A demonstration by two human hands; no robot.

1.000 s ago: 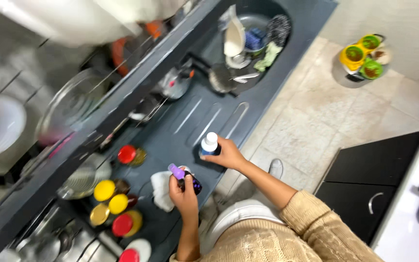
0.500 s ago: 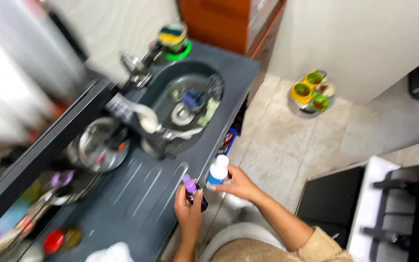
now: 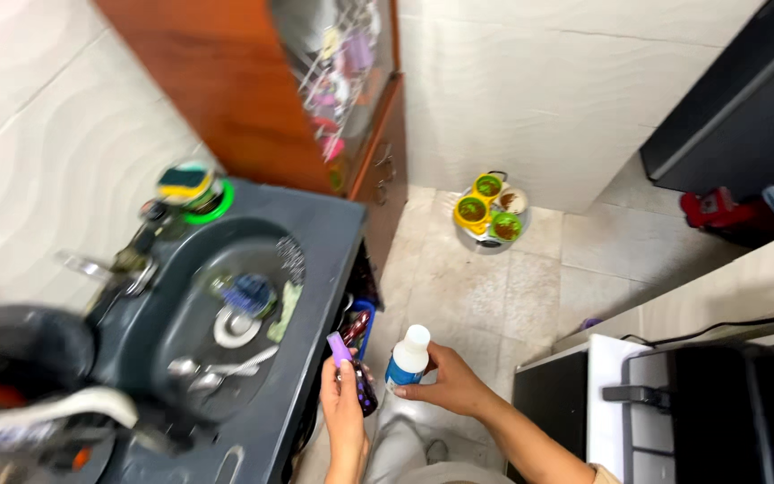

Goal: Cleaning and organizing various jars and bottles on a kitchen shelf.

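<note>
The white-capped bottle (image 3: 405,359) with a blue label was gripped in the right hand (image 3: 448,384) and the dark purple-capped bottle (image 3: 352,369) in the left hand (image 3: 342,405); both had been carried from over the dark countertop, beside the spice jars, to the counter edge past the sink (image 3: 181,269). Farther off, a tray of green and yellow cups (image 3: 487,211) was seen on the floor by the wall.

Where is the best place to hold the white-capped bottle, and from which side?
Grip the white-capped bottle around its blue body below the cap, coming from its right, as the right hand does. It tilts slightly, and the cap stays free.
</note>
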